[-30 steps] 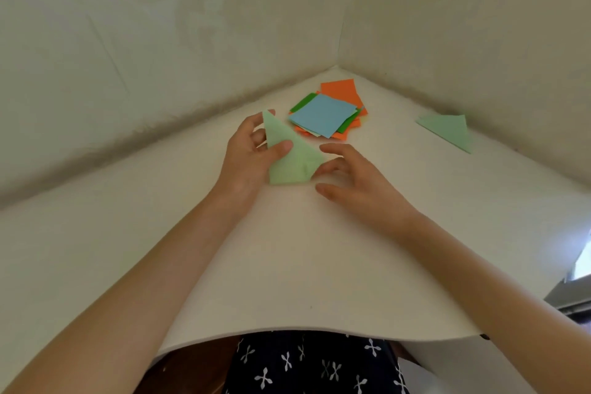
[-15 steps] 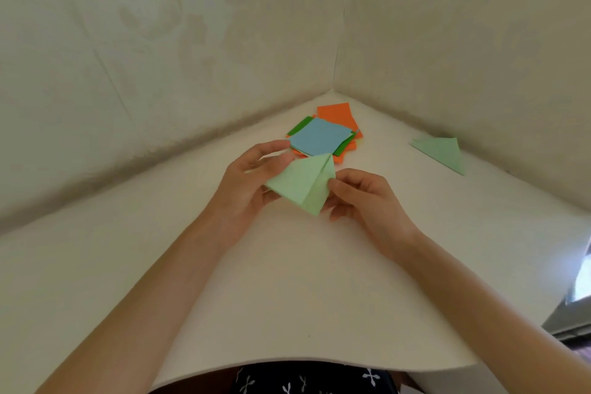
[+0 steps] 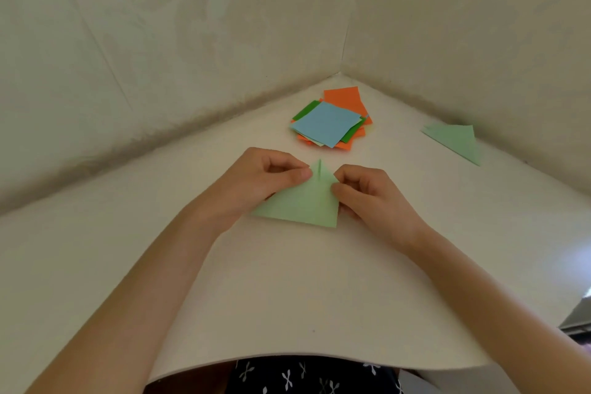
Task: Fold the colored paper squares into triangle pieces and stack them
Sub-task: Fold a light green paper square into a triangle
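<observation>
On my feed the light green folded paper (image 3: 300,206) sat mid-table (image 3: 287,281), a triangle with a small tip pointing to 12 o'clock. The left hand (image 3: 262,182), fingers curled, pinched its edge at 10 o'clock; the right hand (image 3: 367,195), also curled, pinched the corner at 2 o'clock. I could not tell whether its near edge lay flat or slightly lifted. The pile of colored squares (image 3: 326,123), blue on top, lay at 12 o'clock, and a finished green triangle (image 3: 454,139) at 2 o'clock by the wall.
</observation>
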